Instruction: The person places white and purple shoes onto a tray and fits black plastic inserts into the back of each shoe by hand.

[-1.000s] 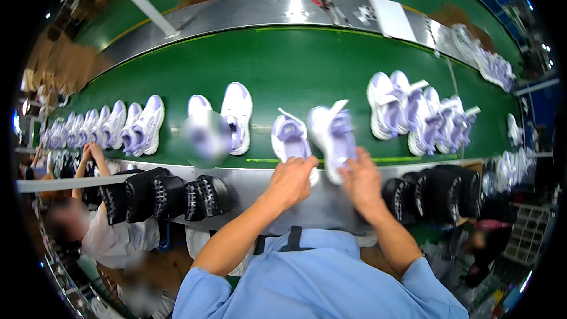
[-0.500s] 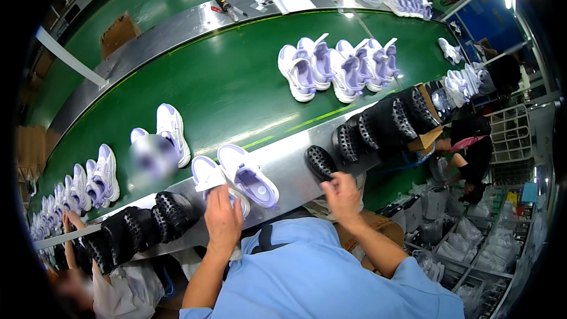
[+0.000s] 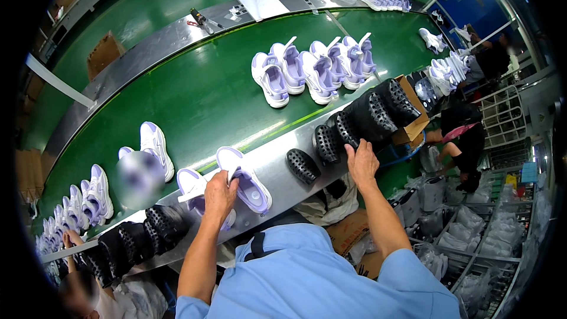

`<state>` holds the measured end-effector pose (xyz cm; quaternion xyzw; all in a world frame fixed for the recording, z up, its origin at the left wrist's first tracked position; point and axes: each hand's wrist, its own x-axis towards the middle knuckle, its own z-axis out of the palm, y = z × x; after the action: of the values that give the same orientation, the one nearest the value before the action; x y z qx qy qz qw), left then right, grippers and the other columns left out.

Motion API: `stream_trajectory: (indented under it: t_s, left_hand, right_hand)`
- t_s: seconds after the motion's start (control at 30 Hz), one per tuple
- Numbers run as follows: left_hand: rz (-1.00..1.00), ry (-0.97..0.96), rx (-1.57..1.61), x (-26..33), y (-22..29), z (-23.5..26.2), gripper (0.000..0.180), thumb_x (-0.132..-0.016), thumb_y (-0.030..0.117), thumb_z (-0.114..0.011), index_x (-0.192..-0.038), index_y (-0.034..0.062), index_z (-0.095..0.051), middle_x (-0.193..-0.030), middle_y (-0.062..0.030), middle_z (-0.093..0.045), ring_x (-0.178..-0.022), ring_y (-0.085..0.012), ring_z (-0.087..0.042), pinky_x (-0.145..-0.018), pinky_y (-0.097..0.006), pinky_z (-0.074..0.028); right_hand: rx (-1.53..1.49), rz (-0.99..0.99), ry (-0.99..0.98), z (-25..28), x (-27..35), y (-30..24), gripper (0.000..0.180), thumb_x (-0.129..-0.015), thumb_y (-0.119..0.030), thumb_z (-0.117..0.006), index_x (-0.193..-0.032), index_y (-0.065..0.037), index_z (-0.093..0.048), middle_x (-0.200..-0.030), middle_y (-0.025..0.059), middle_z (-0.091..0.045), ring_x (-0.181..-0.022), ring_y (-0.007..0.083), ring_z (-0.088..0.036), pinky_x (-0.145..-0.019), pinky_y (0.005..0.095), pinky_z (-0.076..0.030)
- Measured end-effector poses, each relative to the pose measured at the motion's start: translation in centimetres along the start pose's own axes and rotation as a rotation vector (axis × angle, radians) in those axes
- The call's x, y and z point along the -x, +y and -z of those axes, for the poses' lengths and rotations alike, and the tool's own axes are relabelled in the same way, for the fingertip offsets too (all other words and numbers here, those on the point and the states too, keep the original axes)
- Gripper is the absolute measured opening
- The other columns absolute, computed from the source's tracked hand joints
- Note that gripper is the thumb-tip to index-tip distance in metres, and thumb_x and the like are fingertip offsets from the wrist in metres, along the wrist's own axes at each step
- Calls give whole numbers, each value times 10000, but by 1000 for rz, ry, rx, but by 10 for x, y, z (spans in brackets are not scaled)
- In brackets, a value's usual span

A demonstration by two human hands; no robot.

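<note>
My left hand [image 3: 220,195] is closed on the edge of a white and lilac sneaker [image 3: 191,182] at the front metal ledge. Its mate, another white and lilac sneaker [image 3: 254,192], lies against that hand on the right, its opening turned up. My right hand [image 3: 362,164] has thumb and fingers apart at the near end of a black perforated shoe insert [image 3: 346,130], one of a row. Whether the fingertips touch it is hard to make out. A single black shoe insert [image 3: 303,166] lies on the ledge between my hands.
Several sneakers [image 3: 322,74] stand on the green belt [image 3: 207,82]; more sneakers [image 3: 94,195] line the left. Black inserts [image 3: 133,239] lie along the ledge [image 3: 274,192]. A cardboard box [image 3: 413,124] is at right. Beyond the belt are a screwdriver [image 3: 198,16] and papers [image 3: 263,5]. Co-workers are on both sides.
My right hand has moved right, from the single insert to the row of inserts. My left hand has shifted to the gap between the two sneakers. The view has turned slightly.
</note>
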<state>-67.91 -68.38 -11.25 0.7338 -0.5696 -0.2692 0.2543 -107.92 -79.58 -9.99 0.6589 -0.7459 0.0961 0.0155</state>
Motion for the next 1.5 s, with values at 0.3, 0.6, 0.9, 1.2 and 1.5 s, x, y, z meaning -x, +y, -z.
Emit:
stream_trajectory:
  t_s: [0.3,0.6,0.9,1.2,1.5]
  left_hand:
    - [58,-30,81,-12,-31,-15,335,-906,291,-755,-874,-31,-669,-872,-279,-690,-826,-469,-678,-738,-529,-524]
    - [-255,-144,0,-19,-7,-13,128,-902,107,-690,-933,-17,-687,-977,-263,-685,-965,-474,-659,-842,-519,-524]
    - [-219,30,122,-3,-13,-30,608,-848,130,-803,-1389,15,-551,-1020,-271,-661,-992,-427,-675,-860,-482,-551]
    - [334,38,163,8,9,-77,864,-838,170,-763,-1582,47,-339,-890,-290,-736,-878,-487,-726,-800,-551,-571]
    - [495,18,-55,118,33,30,675,-837,385,-853,-1387,72,-615,-1137,-312,-684,-1043,-480,-686,-887,-514,-566]
  right_hand:
    - [-483,365,-343,105,83,-87,333,-953,-315,-755,-948,-3,-639,-852,219,-671,-771,440,-673,-674,514,-537]
    - [-373,456,-520,43,115,-168,364,-972,-330,-686,-919,29,-650,-859,270,-696,-810,481,-693,-697,568,-543]
    - [-517,539,-305,-3,112,-170,484,-876,-128,-759,-1300,33,-589,-1116,227,-640,-1023,433,-619,-942,493,-508]
    - [-342,430,-454,-62,94,-192,338,-859,-223,-802,-1010,12,-613,-935,262,-721,-867,487,-703,-782,572,-550]
    - [-379,487,-461,-77,90,-180,307,-878,-195,-751,-1064,8,-614,-1017,260,-680,-944,487,-675,-827,572,-531]
